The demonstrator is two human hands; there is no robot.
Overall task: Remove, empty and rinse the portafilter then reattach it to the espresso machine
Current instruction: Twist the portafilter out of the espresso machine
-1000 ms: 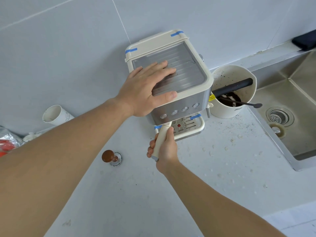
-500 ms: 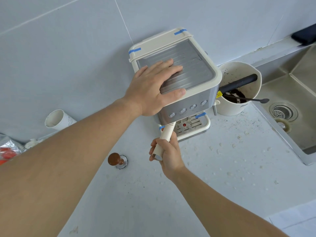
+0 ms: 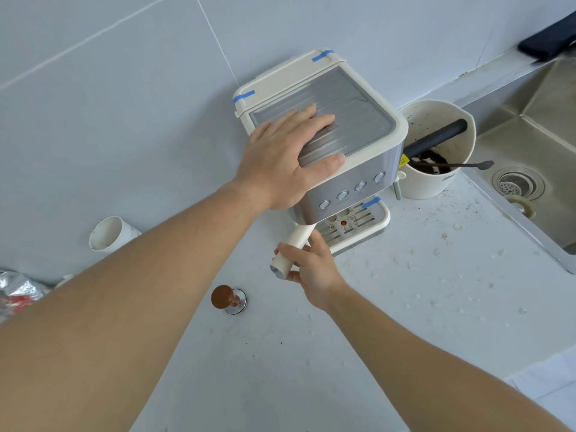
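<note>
The espresso machine (image 3: 352,157) is being steadied by the left hand (image 3: 280,163), laid flat with fingers spread on its top, likely so the body is not dragged while the portafilter (image 3: 293,249) is being twisted. Its cream handle, jutting from under the front, is being gripped by the right hand (image 3: 311,269), fingers curled round it.

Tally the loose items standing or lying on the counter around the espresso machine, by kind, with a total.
Paper cup, lying on its side: 1
Tamper with brown knob: 1
Knock bin holding grounds: 1
Crumpled foil wrapper: 1
Total: 4
</note>
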